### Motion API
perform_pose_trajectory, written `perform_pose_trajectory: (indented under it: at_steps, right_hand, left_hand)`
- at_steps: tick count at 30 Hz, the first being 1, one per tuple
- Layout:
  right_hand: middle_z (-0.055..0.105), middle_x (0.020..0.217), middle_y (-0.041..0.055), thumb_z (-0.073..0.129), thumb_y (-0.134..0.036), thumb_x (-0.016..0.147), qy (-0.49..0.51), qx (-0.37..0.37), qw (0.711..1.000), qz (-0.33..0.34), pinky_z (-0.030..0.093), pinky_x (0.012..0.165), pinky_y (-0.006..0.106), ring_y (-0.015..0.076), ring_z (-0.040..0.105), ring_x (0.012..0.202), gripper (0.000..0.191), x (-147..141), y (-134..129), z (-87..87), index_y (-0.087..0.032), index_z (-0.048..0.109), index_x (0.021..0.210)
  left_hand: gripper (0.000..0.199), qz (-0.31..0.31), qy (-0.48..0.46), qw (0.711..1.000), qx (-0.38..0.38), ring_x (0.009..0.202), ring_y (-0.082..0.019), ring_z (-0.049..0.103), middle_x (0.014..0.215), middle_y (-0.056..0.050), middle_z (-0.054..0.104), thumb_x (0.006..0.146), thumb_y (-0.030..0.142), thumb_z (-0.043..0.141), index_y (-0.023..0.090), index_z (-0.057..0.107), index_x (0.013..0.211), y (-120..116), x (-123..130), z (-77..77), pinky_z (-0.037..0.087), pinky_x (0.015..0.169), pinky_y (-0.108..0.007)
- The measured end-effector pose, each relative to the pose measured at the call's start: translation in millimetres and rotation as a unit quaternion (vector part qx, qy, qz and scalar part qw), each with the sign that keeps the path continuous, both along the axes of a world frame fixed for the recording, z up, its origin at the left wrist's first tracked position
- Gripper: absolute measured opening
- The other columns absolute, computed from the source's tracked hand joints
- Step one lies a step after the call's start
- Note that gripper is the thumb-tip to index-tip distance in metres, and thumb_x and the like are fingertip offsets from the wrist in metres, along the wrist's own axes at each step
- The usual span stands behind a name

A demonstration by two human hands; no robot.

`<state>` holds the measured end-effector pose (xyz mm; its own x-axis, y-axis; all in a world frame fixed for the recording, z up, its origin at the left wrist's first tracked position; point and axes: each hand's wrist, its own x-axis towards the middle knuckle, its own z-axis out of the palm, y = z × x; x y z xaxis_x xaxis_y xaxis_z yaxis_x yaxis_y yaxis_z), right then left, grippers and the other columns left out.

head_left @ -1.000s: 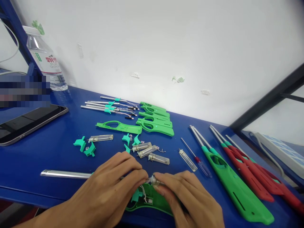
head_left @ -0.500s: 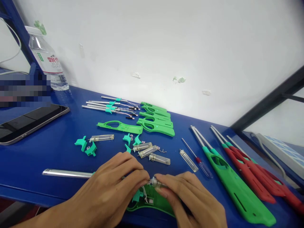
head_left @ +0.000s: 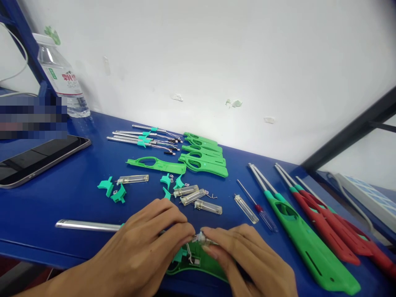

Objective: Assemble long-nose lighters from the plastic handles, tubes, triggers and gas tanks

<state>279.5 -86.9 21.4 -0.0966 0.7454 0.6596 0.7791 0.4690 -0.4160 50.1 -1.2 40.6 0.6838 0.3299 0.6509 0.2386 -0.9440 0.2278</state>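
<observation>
My right hand is closed round a clear lighter fuel tank, its white valve end showing past my thumb and forefinger. My left hand pinches a small pale clip against that valve end; the fingers partly hide it. Under both hands lies a green lighter half-shell, with thin white wires, a dark igniter piece and a teal trigger in it. A silver lighter tube sticks out to the left from beneath my left hand.
Loose fuel tanks, teal triggers and a screwdriver lie beyond my hands. Farther back are wired tubes and green shells. Green and red lighters lie right; a phone and water bottle left.
Both hands keep nearly the same place and grip. The pale clip at the valve end shows slightly more between the fingertips.
</observation>
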Motion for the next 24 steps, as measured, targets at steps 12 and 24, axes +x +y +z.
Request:
perform_pose_trajectory:
  at_steps: [12,24]
  right_hand:
    - [0.090,0.107,0.0005,0.068,-0.019,0.113,-0.113,0.021,0.992,0.047,0.066,0.079,0.027,0.0166,0.081,0.082,0.021,14.8,6.3,5.9,-0.022,0.077,0.132]
    - [0.086,0.106,-0.0048,0.070,-0.019,0.112,-0.006,-0.024,1.000,0.005,0.058,0.083,0.033,0.0172,0.076,0.085,0.020,-1.6,1.2,-0.8,-0.030,0.072,0.128]
  left_hand:
    - [0.048,-0.009,0.024,1.000,0.008,0.110,-0.022,0.071,0.117,-0.006,0.078,0.097,-0.012,0.047,0.018,0.065,0.131,3.0,1.5,-3.2,0.061,0.107,-0.038]
    - [0.038,0.116,0.030,0.993,0.023,0.134,-0.016,0.063,0.137,0.004,0.075,0.113,0.014,0.057,0.028,0.066,0.147,0.7,-47.9,-18.9,0.024,0.134,-0.023]
